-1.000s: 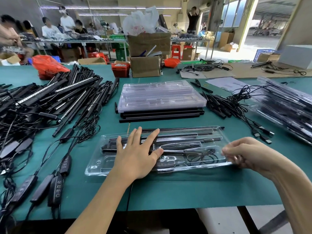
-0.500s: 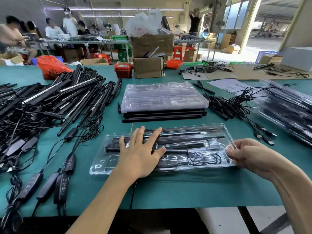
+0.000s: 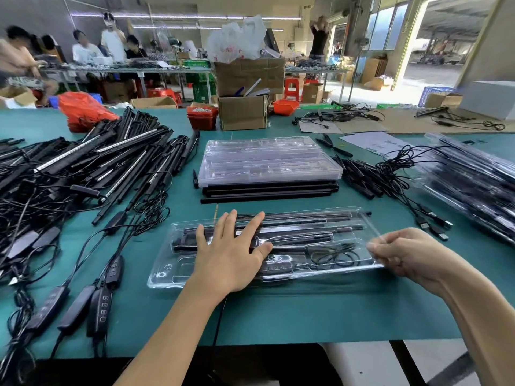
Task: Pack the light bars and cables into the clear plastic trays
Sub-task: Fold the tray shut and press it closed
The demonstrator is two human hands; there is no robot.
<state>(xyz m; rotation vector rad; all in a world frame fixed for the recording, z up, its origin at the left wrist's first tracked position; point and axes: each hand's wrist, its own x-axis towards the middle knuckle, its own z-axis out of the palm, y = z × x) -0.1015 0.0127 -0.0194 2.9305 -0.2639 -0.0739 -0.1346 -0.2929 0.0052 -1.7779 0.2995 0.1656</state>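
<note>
desk (image 3: 278, 316): green mat, wide; everything sits on it.
loose light bars (image 3: 92, 168): big tangled heap at far left, long black rigid sticks with trailing cords and inline controllers. Judged stiff and light each, but the cords snag; lift one by mid-length and let the cord follow.
packed trays (image 3: 473, 185): slanted stack at the right edge, already filled.
empty trays (image 3: 267, 160): nested clear stack at centre far, resting on a few black bars. Thin moulded plastic, judged flimsy and slick; peel from a corner.
loose cables (image 3: 390, 176): bundle between the empty stack and the packed stack, limp, USB ends fanned toward the near side.
working tray (image 3: 167, 271): clear, lying flat near centre, just in front of the person; black bars fill the far channels, a coiled cable (image 3: 331, 253) sits in the near right pocket.
handling note: shell likely flexes when loaded; support both ends, do not lift by one rim.
left hand (image 3: 231, 254): fingers straight and spread, palm pressing flat on the tray's middle.
right hand (image 3: 404, 252): fingers curled, pinching the tray's right rim.
</note>
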